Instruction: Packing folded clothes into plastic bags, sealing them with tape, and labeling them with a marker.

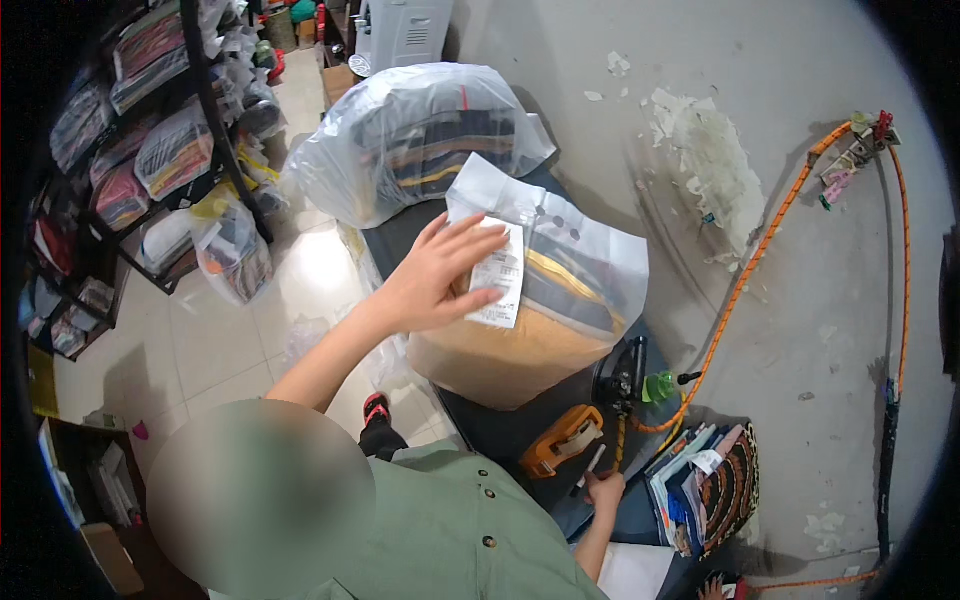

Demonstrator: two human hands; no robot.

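My left hand lies with spread fingers on a white printed slip on a clear plastic bag. The bag contains folded tan, grey and yellow textiles and rests on a dark table. Its pale upper flap has a few round holes. Lower right, my right hand is closed around a white marker pen with a dark end, low over the table. An orange tape dispenser sits just left of that hand.
A larger bagged textile bundle stands behind. A black tool with an orange cord and a green translucent container are at right, near folded fabrics. Shelves hold bagged goods. Another hand shows at the bottom edge.
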